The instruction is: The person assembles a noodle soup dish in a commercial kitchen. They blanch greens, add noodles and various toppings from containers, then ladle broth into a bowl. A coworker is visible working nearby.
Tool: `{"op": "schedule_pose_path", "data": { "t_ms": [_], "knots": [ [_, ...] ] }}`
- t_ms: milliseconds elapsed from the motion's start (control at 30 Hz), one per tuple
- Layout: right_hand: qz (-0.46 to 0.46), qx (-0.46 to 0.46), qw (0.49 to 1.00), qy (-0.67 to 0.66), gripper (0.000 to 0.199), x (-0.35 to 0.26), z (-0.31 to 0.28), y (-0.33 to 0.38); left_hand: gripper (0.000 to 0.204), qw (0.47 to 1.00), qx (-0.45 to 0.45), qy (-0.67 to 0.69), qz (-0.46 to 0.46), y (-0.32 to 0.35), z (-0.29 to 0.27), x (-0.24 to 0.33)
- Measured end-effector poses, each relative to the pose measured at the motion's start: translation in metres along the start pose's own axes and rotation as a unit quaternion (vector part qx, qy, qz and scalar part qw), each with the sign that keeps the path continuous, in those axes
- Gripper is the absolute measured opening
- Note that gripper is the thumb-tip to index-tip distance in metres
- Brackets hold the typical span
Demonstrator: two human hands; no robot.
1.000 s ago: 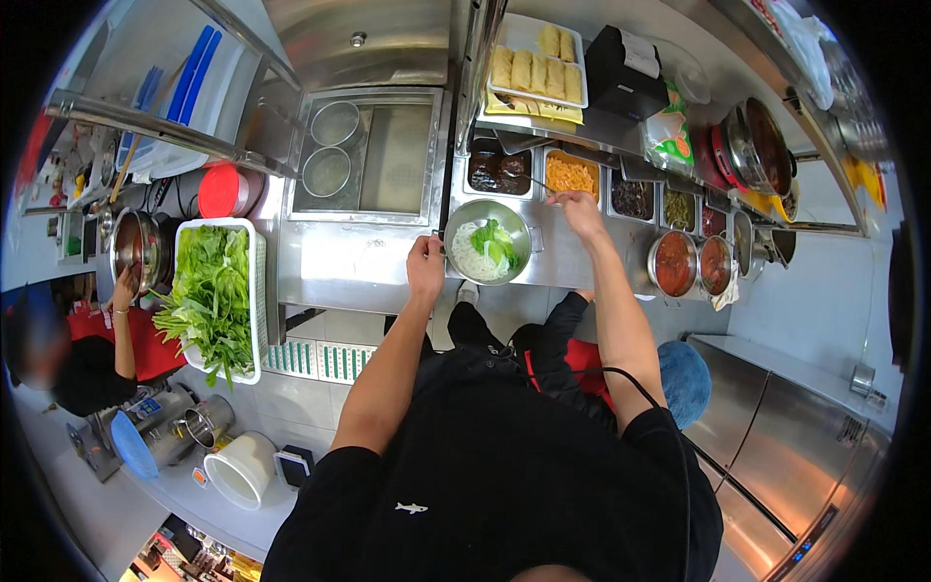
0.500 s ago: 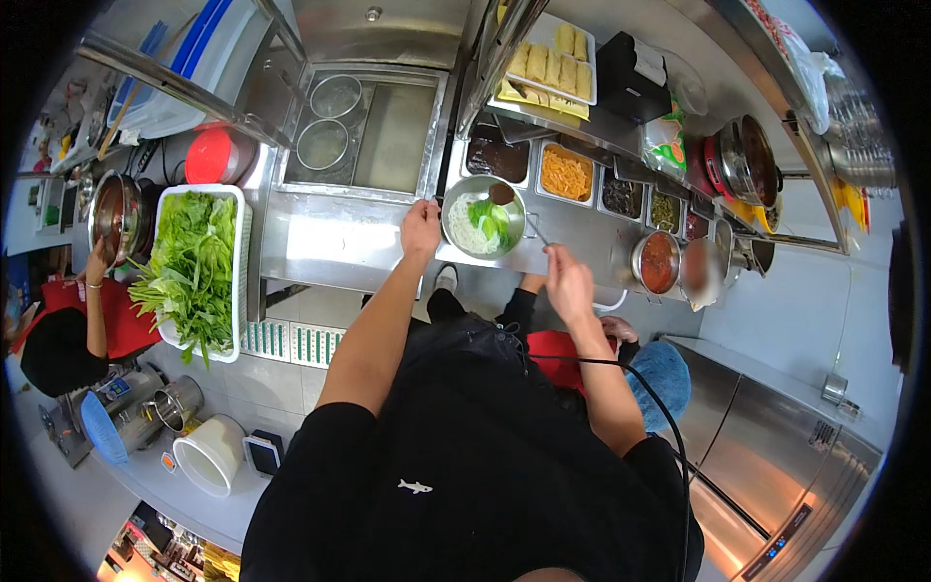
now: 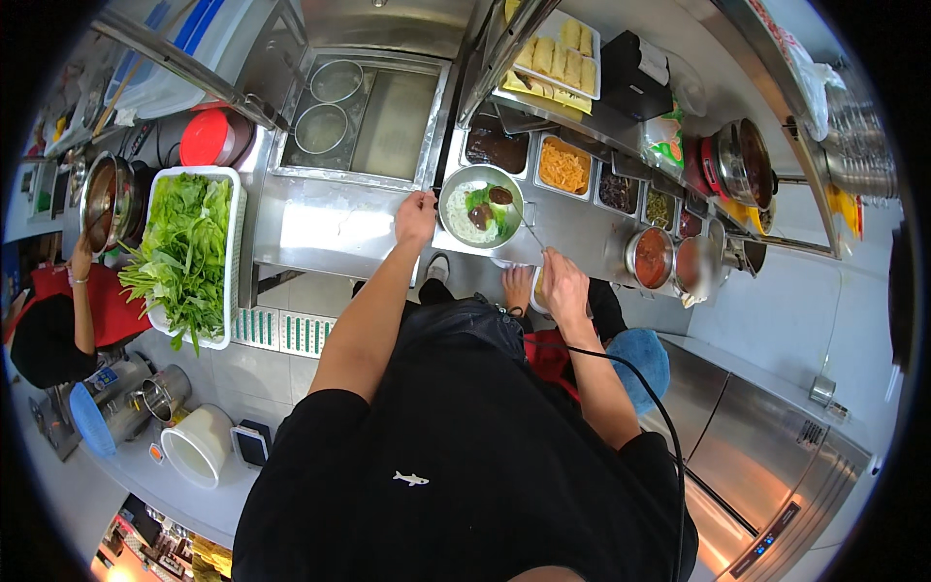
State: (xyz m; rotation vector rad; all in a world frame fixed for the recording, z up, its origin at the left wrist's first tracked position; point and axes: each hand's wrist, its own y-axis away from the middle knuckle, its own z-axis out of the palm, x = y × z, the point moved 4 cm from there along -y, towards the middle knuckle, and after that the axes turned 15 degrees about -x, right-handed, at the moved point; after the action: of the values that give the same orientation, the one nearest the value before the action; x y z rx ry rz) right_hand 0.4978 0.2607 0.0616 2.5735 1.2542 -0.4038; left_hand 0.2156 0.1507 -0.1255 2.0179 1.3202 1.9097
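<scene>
A round metal bowl [image 3: 452,225] with small side handles stands on the front edge of the steel counter. Inside lie white noodles [image 3: 463,227], green leafy vegetables [image 3: 503,222] and a dark patch of sauce [image 3: 480,216]. My left hand [image 3: 415,217] is closed at the bowl's left handle; its fingertips are partly hidden. In my closed right hand [image 3: 564,283] is the thin handle of a ladle [image 3: 532,233]. The ladle's head, with dark sauce in it, hangs over the right part of the bowl.
Behind the bowl are trays of dark sauce [image 3: 497,145] and orange shreds [image 3: 563,167]. Pots of red sauce [image 3: 652,257] stand right. A white basket of greens [image 3: 236,254] and sunken strainers [image 3: 321,129] are left. Co-workers' hands show at left [image 3: 82,257] and below the counter [image 3: 517,288].
Dark sauce now lies on the greens, where none showed before. The ladle stays over the bowl. A co-worker's bare hand has come into view below the counter edge.
</scene>
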Motion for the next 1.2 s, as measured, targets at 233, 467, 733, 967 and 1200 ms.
{"op": "schedule_pose_path", "data": {
  "t_ms": [233, 467, 733, 967, 1200],
  "knots": [
    [0.14, -0.064, 0.957, -0.245, 0.031, 0.032, 0.025, -0.006, 0.036, 0.998, -0.029, 0.063, -0.01, -0.015, 0.001, -0.016],
    [0.265, -0.144, 0.807, -0.507, 0.026, 0.046, 0.031, -0.009, 0.032, 0.977, -0.037, 0.206, 0.043, 0.009, -0.006, -0.003],
    [0.255, -0.17, 0.702, -0.643, 0.023, 0.05, 0.025, -0.009, 0.033, 0.984, -0.047, 0.169, 0.031, 0.02, -0.008, -0.003],
    [0.283, -0.173, 0.743, -0.582, 0.023, 0.04, 0.009, -0.013, 0.03, 0.989, -0.043, 0.134, 0.045, 0.012, -0.015, -0.003],
    [0.268, -0.174, 0.743, -0.588, 0.023, 0.044, 0.004, -0.018, 0.03, 0.985, -0.048, 0.157, 0.046, 0.005, -0.016, 0.002]
  ]
}}
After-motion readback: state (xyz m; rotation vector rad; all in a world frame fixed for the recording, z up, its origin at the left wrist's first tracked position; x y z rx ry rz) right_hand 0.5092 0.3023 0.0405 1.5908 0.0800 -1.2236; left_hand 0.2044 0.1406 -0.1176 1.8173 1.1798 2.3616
